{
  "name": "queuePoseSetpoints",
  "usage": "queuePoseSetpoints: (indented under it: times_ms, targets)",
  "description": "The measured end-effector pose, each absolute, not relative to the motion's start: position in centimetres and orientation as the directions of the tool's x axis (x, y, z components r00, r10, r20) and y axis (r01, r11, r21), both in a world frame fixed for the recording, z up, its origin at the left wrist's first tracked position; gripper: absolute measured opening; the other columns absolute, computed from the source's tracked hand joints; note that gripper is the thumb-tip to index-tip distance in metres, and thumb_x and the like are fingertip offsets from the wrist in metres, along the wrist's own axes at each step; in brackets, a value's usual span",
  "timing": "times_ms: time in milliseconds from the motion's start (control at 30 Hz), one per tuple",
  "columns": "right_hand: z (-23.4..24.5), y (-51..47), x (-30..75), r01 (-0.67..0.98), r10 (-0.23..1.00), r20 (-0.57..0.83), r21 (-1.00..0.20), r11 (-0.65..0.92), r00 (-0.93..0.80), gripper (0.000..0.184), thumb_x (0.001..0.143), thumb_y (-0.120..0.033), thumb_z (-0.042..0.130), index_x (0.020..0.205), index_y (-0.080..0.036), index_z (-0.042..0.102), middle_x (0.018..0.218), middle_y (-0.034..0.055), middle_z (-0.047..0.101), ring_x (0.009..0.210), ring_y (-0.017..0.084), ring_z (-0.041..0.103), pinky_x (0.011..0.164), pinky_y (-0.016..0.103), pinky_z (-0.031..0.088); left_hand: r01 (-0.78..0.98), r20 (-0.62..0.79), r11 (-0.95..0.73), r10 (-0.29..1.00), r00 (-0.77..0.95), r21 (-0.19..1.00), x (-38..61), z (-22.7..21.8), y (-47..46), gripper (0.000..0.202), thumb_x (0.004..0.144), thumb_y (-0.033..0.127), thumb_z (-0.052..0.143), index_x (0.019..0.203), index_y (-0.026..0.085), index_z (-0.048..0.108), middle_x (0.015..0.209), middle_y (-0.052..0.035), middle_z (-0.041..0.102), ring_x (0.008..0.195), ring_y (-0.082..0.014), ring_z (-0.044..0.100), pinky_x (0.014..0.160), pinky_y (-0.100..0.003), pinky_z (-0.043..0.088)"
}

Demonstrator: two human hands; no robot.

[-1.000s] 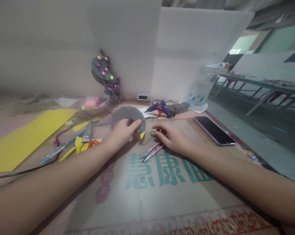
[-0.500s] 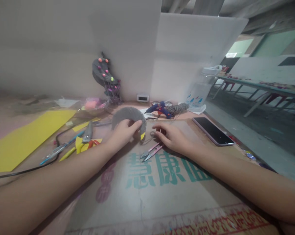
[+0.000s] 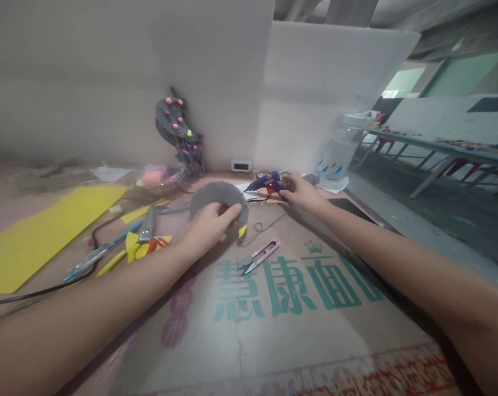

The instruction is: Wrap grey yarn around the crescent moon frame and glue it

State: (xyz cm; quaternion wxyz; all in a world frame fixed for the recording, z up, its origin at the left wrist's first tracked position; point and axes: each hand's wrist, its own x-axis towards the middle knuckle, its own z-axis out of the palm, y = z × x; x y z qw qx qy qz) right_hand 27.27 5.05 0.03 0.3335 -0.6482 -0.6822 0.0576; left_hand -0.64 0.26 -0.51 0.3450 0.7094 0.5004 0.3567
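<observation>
My left hand [image 3: 211,224] is closed on a grey yarn-wrapped crescent [image 3: 215,192], thumb in front and the other fingers partly hidden. A bit of yellow shows at the crescent's lower right end, and a loose strand of grey yarn [image 3: 269,223] runs from there over the board. My right hand [image 3: 300,191] reaches to the back and is closed around the handle of a dark blue glue gun [image 3: 265,181], whose nozzle points left. Pink thread snips [image 3: 260,257] lie on the board between my arms, blades toward the lower left.
A yellow sheet [image 3: 54,231], pliers [image 3: 139,245] and a utility knife [image 3: 148,223] lie to the left. A finished-looking grey crescent with coloured balls [image 3: 170,121] leans on the wall. A water bottle [image 3: 339,148] and a phone [image 3: 350,210] are at the right.
My right hand has moved up and away from beside the snips and the yarn strand to the glue gun, and has taken hold of it. My left hand stays on the crescent.
</observation>
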Motion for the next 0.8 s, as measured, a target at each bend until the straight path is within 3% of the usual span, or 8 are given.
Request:
queuePoseSetpoints:
  times_ms: [167, 333, 567, 633, 733, 800]
  targets:
    - [-0.5, 7.4, 25.7, 0.868, 0.955, 0.296, -0.481, 0.121, 0.03, 0.033, 0.082, -0.027, 0.073, 0.111, -0.011, 0.07, 0.104, 0.0139, 0.075, 0.095, 0.026, 0.07, 0.087, 0.036, 0.053, 0.455, 0.161, -0.267, 0.952, 0.259, 0.849, -0.6, -0.6, 0.3, 0.047, 0.086, 0.059, 0.055, 0.062, 0.019, 0.057, 0.053, 0.0023, 0.055, 0.043, -0.0123, 0.051, 0.047, -0.025, 0.037]
    - [-1.2, 7.9, 25.3, 0.89, 0.951, 0.299, -0.45, 0.069, 0.077, 0.024, 0.083, -0.029, 0.072, 0.099, -0.011, 0.074, 0.099, 0.0163, 0.076, 0.094, 0.029, 0.071, 0.085, 0.035, 0.053, 0.44, 0.161, -0.262, 0.954, 0.254, 0.859, -0.6, -1.1, 0.7, 0.047, 0.085, 0.059, 0.054, 0.063, 0.018, 0.058, 0.054, 0.0016, 0.057, 0.044, -0.0126, 0.052, 0.047, -0.025, 0.037]
    - [0.0, 6.1, 25.3, 0.866, 0.913, 0.406, -0.469, 0.175, 0.036, 0.034, 0.086, -0.024, 0.068, 0.118, -0.014, 0.07, 0.118, 0.0139, 0.073, 0.111, 0.027, 0.067, 0.099, 0.037, 0.049, 0.409, 0.161, -0.259, 0.953, 0.259, 0.875, -0.5, -1.1, 0.9, 0.045, 0.085, 0.057, 0.054, 0.061, 0.019, 0.056, 0.056, 0.0009, 0.058, 0.045, -0.0127, 0.052, 0.049, -0.025, 0.039]
    - [0.7, 5.2, 25.0, 0.842, 0.909, 0.414, -0.504, 0.192, 0.041, 0.029, 0.089, -0.026, 0.065, 0.114, -0.015, 0.072, 0.111, 0.0125, 0.075, 0.104, 0.026, 0.069, 0.094, 0.036, 0.052, 0.417, 0.162, -0.251, 0.958, 0.236, 0.874, -0.6, -1.1, 0.9, 0.046, 0.085, 0.058, 0.054, 0.061, 0.019, 0.056, 0.053, 0.0006, 0.057, 0.045, -0.0133, 0.052, 0.049, -0.026, 0.038]
    - [1.5, 3.1, 24.5, 0.798, 0.92, 0.387, -0.572, 0.19, 0.058, 0.027, 0.095, -0.031, 0.056, 0.104, -0.013, 0.073, 0.08, 0.0103, 0.076, 0.074, 0.023, 0.072, 0.071, 0.032, 0.056, 0.425, 0.17, -0.238, 0.967, 0.193, 0.873, -0.8, -1.3, 1.2, 0.048, 0.085, 0.061, 0.054, 0.061, 0.019, 0.057, 0.052, -0.0003, 0.058, 0.045, -0.0139, 0.051, 0.048, -0.026, 0.036]
    - [1.7, 1.1, 24.2, 0.74, 0.913, 0.403, -0.632, 0.228, 0.062, 0.027, 0.093, -0.032, 0.057, 0.105, -0.014, 0.073, 0.078, 0.0088, 0.075, 0.069, 0.02, 0.071, 0.066, 0.03, 0.055, 0.396, 0.186, -0.247, 0.965, 0.188, 0.884, -0.8, -1.4, 1.3, 0.049, 0.085, 0.062, 0.054, 0.063, 0.018, 0.058, 0.055, -0.0008, 0.06, 0.047, -0.0136, 0.051, 0.049, -0.026, 0.036]
